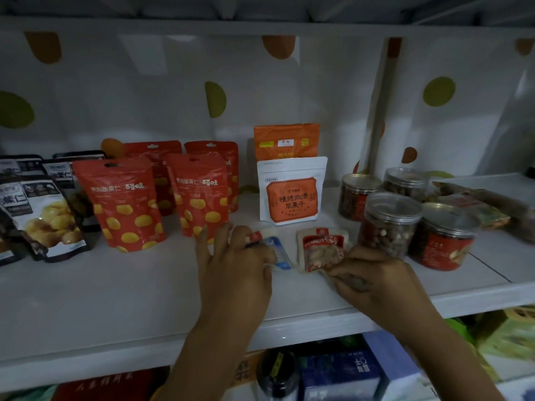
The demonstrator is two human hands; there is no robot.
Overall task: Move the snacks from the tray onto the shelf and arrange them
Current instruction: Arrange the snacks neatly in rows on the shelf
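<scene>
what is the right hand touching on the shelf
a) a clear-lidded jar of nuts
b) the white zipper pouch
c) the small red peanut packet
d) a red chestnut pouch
c: the right hand has its fingertips on the lower edge of the small red peanut packet, lying flat on the shelf.

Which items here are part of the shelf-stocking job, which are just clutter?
In the job:
left hand on blue-white packet
right hand on peanut packet
shelf
red pouches, white zipper pouch, jars, already placed

Bystanders:
boxes on the lower shelf
spotted backdrop
</scene>
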